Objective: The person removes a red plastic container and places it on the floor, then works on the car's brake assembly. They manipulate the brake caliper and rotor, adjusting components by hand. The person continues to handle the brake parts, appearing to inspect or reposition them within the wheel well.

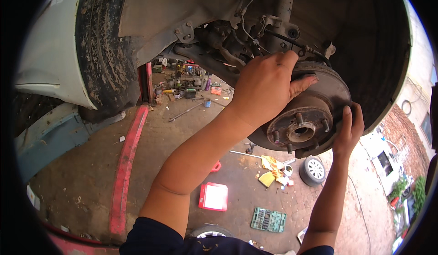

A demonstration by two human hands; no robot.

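Note:
A worn brake disc (329, 90) hangs in the wheel well, its rusty hub (299, 131) and several wheel studs facing outward. My left hand (269, 84) grips the disc's upper left edge. Its thumb lies on the disc face, while the fingers curl behind the rim and are partly hidden. At the lower right edge, my right hand (350, 129) is closed round the rim, with fingertips showing on the outer side. Above the disc run a black hose (292, 40) and a thin brake line (246, 26), close to the suspension strut (286, 4).
A dark wheel-arch liner (378, 40) surrounds the disc. A red lift beam (127, 173) lies at left. On the floor below are a green socket set (268, 219), a red-and-white box (213, 196), a wheel (313, 171) and yellow cloths (272, 164). Tools clutter the background.

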